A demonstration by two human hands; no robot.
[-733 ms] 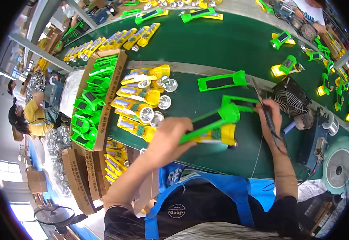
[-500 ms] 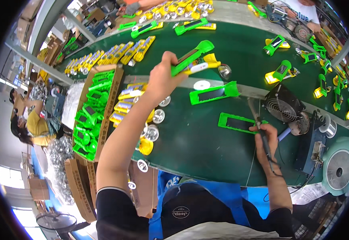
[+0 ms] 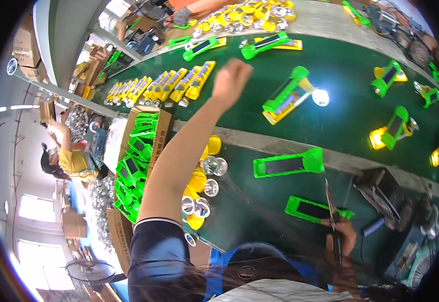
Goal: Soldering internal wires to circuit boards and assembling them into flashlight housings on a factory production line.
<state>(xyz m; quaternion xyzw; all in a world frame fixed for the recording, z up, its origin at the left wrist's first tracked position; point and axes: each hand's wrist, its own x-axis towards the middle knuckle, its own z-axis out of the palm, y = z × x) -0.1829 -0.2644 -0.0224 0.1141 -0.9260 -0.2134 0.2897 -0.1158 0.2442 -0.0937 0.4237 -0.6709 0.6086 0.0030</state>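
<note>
My left hand point(image 3: 231, 84) is over the green belt, fingers curled together, with nothing visible in it. To its right lies a green-and-yellow flashlight point(image 3: 286, 98), its round lamp point(image 3: 321, 97) glowing white. My right hand point(image 3: 346, 236), at the lower right, is closed round a soldering iron point(image 3: 333, 209) whose tip points up and away. Just beside that hand a green casing point(image 3: 312, 209) with a dark panel lies on the work surface. Another green casing point(image 3: 289, 163) with a dark panel rests farther away.
At left stands a cardboard box point(image 3: 162, 132) of green casings. Yellow battery units point(image 3: 194, 83) line the belt behind it. Round reflectors point(image 3: 211, 187) and yellow heads lie by my left arm. A small black fan point(image 3: 380, 189) stands at right. Co-workers sit around.
My left hand has let go of the flashlight, which now lies on the belt with its lamp lit, and has moved away from it. My right hand still holds the soldering iron. The view has shifted.
</note>
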